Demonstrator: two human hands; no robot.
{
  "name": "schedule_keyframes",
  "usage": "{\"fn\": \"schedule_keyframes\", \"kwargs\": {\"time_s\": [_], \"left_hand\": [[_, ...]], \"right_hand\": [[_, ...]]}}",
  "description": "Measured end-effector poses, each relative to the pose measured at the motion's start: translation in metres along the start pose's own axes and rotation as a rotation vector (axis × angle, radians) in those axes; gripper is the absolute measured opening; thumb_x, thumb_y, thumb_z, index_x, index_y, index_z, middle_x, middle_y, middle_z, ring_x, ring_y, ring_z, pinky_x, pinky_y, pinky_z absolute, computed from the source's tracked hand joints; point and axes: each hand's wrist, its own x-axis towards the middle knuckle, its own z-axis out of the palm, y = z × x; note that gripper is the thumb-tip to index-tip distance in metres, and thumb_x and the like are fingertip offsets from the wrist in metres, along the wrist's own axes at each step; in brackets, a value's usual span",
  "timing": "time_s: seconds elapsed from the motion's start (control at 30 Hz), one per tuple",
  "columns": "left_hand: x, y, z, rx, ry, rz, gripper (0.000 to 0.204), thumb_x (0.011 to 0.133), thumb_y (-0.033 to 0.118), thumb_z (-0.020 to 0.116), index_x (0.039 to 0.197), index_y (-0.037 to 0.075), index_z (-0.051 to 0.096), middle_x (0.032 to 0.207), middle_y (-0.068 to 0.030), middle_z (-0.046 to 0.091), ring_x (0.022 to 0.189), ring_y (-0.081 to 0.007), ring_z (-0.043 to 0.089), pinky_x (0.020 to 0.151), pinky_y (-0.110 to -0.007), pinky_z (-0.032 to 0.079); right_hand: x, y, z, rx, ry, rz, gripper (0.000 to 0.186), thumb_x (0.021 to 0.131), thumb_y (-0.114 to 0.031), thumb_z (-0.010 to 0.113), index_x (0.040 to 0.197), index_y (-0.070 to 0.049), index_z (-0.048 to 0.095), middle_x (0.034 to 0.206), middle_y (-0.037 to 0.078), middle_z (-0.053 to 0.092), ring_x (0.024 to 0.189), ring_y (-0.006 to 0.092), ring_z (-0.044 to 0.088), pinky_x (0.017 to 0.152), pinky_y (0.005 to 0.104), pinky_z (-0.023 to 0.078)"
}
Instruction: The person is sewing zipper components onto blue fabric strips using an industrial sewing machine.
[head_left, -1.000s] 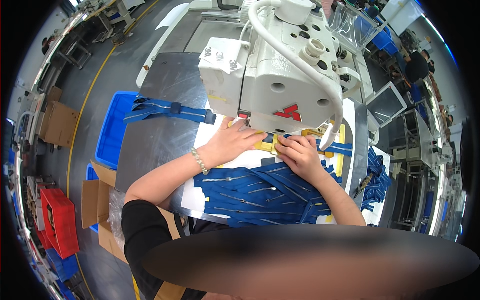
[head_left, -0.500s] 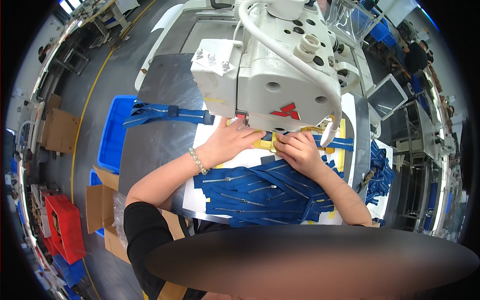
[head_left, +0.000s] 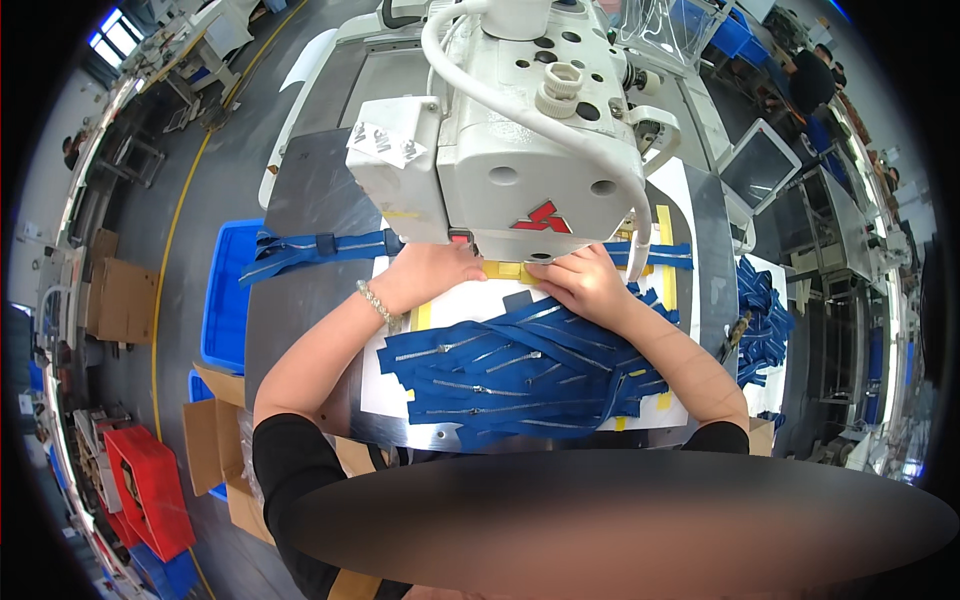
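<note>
Left hand (head_left: 425,278): at nine o'clock of the yellow frame (head_left: 503,270) — whether its grip pinches, I cannot tell.
Right hand (head_left: 583,283): at three o'clock, fingers bent at the frame; pinch unclear.
Blue zippers (head_left: 480,385): heaped on the counter (head_left: 320,190), six o'clock from the frame.
Machine head (head_left: 540,180): at twelve.

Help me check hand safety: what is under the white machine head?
At its front lower edge, the left hand and right hand are at a yellow piece, with blue zipper tape to the right. The machine head hides whatever lies farther back.
</note>
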Motion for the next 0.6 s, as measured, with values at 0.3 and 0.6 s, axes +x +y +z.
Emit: {"fn": "schedule_keyframes", "kwargs": {"time_s": [0.3,0.6], "left_hand": [[0.022,-0.040,0.024,-0.404,-0.006,-0.059,0.047,0.082,0.047,0.070,0.111,0.010,0.068,0.109,-0.0067,0.068,0.098,-0.0206,0.063,0.091,-0.032,0.047],[0.026,-0.027,0.006,-0.413,0.169,0.073,0.050,0.073,0.042,0.079,0.110,0.010,0.068,0.110,-0.0053,0.068,0.099,-0.0191,0.062,0.087,-0.033,0.049]], "right_hand": [[0.000,0.005,-0.001,-0.010,-0.006,0.019,0.023,0.075,-0.018,0.076,0.097,-0.013,0.072,0.097,0.000,0.070,0.098,0.0185,0.062,0.090,0.0369,0.039],[-0.003,0.006,-0.002,-0.118,0.002,0.003,0.031,0.073,-0.021,0.077,0.102,-0.015,0.072,0.103,-0.004,0.067,0.104,0.0203,0.059,0.090,0.0407,0.045]]}}
